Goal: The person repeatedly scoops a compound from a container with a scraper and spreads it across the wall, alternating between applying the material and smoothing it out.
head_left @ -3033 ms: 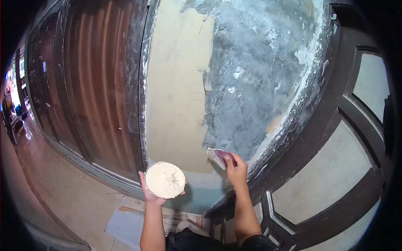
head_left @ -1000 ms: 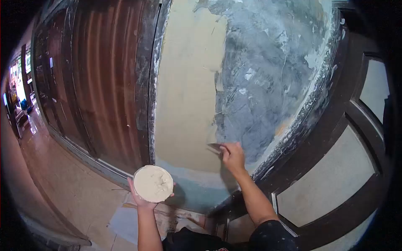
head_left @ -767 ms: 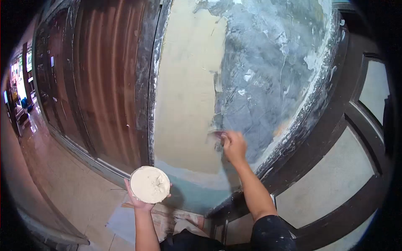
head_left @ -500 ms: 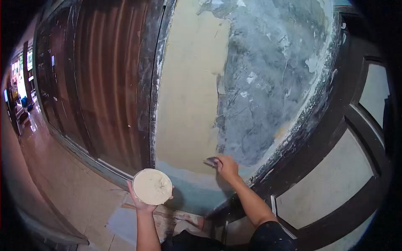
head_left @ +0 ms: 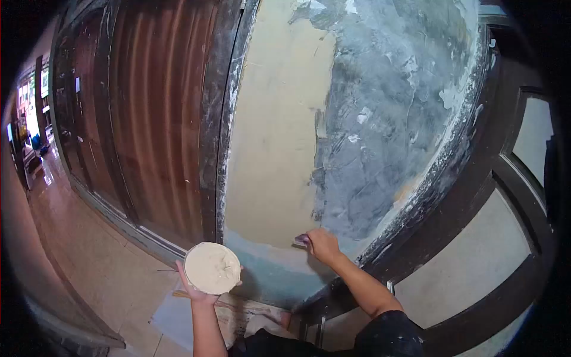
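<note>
My left hand [head_left: 199, 291] is wrapped around a round tub of cream-coloured filler [head_left: 208, 266] from below. The paste nearly fills it, with a gouged patch on its right side. In my right hand [head_left: 323, 245] is a putty knife [head_left: 301, 240], pinched by its handle; the blade lies against the wall near the lower edge of the cream coat. That cream-coated strip [head_left: 273, 137] runs up the wall beside the dark frame. To its right is bare, patchy grey wall [head_left: 380, 137]. Whether paste is on the blade cannot be made out.
On the left stands a brown curtained glass panel [head_left: 157, 119] in a dark frame. A dark door with pale panels [head_left: 467, 256] closes in on the right. A pale sheet [head_left: 175, 318] lies on the tiled floor [head_left: 107, 262] below the tub.
The putty knife and my right hand have moved slightly down against the wall. My camera view has shifted a little, and the tub sits slightly lower and further left.
</note>
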A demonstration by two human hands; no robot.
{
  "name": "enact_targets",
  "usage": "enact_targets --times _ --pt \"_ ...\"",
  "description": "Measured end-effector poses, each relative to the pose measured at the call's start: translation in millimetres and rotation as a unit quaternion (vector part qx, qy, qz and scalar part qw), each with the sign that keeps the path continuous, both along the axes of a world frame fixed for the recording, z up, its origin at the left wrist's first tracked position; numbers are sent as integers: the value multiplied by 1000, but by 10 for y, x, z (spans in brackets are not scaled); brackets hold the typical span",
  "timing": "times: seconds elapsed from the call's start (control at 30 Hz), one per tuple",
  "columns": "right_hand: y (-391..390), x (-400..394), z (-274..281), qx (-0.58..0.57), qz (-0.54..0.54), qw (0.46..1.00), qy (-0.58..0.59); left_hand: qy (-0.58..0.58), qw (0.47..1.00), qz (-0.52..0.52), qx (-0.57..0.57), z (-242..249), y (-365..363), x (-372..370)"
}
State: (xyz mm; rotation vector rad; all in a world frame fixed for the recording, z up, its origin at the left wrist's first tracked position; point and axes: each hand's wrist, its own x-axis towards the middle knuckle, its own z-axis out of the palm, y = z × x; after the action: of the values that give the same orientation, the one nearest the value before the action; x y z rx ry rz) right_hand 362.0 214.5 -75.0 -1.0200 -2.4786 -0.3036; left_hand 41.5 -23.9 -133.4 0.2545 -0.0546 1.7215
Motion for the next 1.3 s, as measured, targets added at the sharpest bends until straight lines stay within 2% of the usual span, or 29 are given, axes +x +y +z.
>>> enact_targets --times 0.07,0.1,0.17,0.2,0.23,0.27,0.33,0.37,0.4,0.43,0.47,0.5,0.57,0.63,0.67,0.73,0.77,0.8,0.87,0.93,0.97,1.0,1.03,1.1,1.13,1.2,1.23,1.27,1.3 --pt "142 11 102 44 -4 999 -16 13 1000 5 2 -52 -6 -75" --pt "231 -34 440 85 -20 996 -6 -2 1000 7 -10 -18 -18 -85" --pt "247 -108 1148 186 -52 975 108 -4 1000 11 -14 12 12 -100" --pt "175 -149 1501 206 -40 956 205 -11 1000 9 -10 42 13 -77" --pt "121 -166 1695 224 -27 927 300 -19 1000 7 -6 62 6 -53" --pt "107 -136 1666 222 -28 927 300 -19 1000 6 -7 46 4 -42" --pt "11 -53 1502 190 -10 944 269 -17 1000 6 -26 -8 -11 -30" --pt "70 4 1143 179 19 964 194 -5 1000 8 -9 3 -18 -10" --pt "145 79 704 115 34 985 125 -1 1000 11 -14 -48 -29 -21" --pt "64 91 421 73 59 995 14 3 1000 13 -18 -100 -34 -30" --pt "1 113 133 50 58 996 -43 1 1000 16 -14 -95 -48 -33" --pt "-29 90 44 28 87 992 -81 -1 1000 18 -15 -66 -71 -41" --pt "188 33 27 24 48 991 -125 1 1000 24 1 -4 -86 -55" --pt "172 -188 828 73 -4 991 -109 -3 999 31 -14 20 -86 -62" --pt "258 -223 1112 155 12 988 -20 -1 999 29 -17 27 -89 -56" --pt "260 -250 1597 278 24 954 113 -24 999 25 -28 31 -83 -46" --pt "164 -262 1758 317 22 935 158 14 999 31 -5 -38 -70 -53" --pt "83 -254 1777 315 23 935 158 21 999 34 -4 -58 -76 -46" --pt "-106 -203 1646 262 15 955 135 25 999 40 -8 -81 -108 -23" --pt "-60 -131 1046 203 2 979 15 9 997 50 -53 -60 -137 -18" --pt "-59 -88 707 151 -1 984 -99 4 998 47 -36 -58 -131 -14" --pt "6 8 292 172 67 977 -109 -9 998 42 -39 -11 -152 -12" --pt "110 40 130 176 71 976 -110 -23 998 37 -42 34 -174 -13" --pt "244 86 -27 205 74 958 -185 -5 998 48 -30 2 -160 -53" --pt "354 52 165 188 60 969 -147 15 998 53 -22 -23 -145 -76" --pt "261 -94 1092 232 7 972 -44 25 998 57 -28 -78 -113 -94" --pt "302 -121 1393 313 -49 948 22 27 997 61 -33 -90 -97 -89" --pt "260 -112 1715 309 -50 943 112 27 997 58 -33 -82 -78 -72" --pt "189 -100 1871 309 -52 943 111 24 998 46 -22 -70 -64 -53"
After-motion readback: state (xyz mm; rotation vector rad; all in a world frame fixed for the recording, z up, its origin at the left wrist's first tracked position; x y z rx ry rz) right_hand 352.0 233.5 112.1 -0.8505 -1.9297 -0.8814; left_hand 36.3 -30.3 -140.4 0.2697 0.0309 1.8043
